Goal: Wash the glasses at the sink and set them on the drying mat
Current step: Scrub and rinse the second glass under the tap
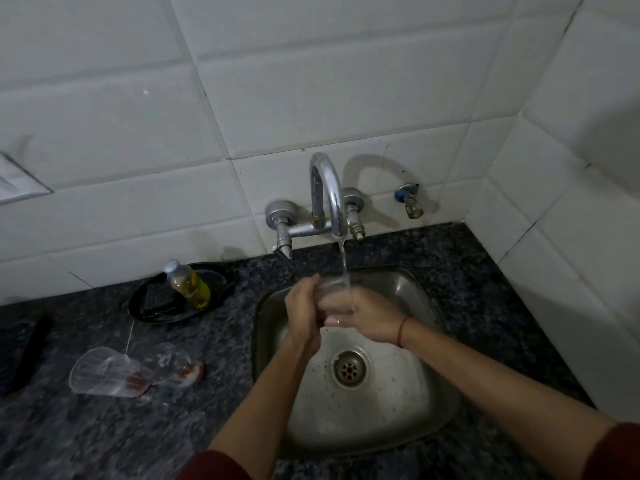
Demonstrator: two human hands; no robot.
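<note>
A clear glass (329, 289) is held over the steel sink (433, 393), under the water running from the chrome faucet (329, 192). My left hand (303, 308) wraps its left side and my right hand (363, 318) grips its right side; the fingers hide much of the glass. Two more clear glasses lie on their sides on the dark granite counter to the left: a larger one (104, 374) and a smaller one (173, 362), each with reddish residue at the bottom. No drying mat is recognisable in view.
A bottle of yellow dish soap (187, 284) leans on a black oval tray (162, 306) behind the lying glasses. A dark object (24, 355) lies at the left edge. A small valve (410, 199) sticks out of the white tiled wall to the right.
</note>
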